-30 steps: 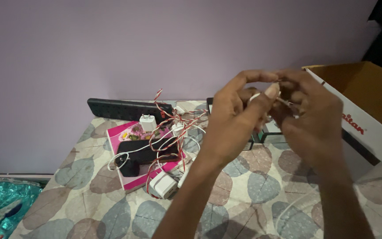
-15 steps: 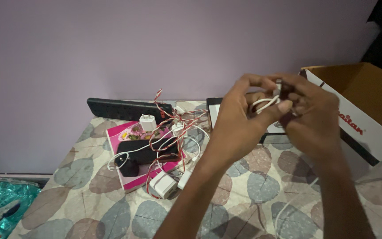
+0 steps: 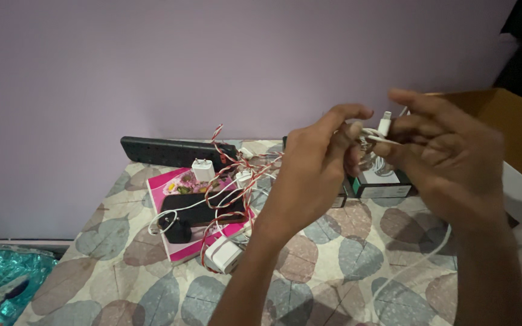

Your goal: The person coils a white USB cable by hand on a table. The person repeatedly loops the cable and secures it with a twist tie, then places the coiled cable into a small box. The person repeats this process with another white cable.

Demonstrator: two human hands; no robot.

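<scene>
I see left hand fingers pinching coiled white cable; right hand fingers closed round same coil, plug tip upright between them. Coil held above table's far edge, over small dark box. Cable tail drops toward near right corner. Cardboard box at right edge.
</scene>
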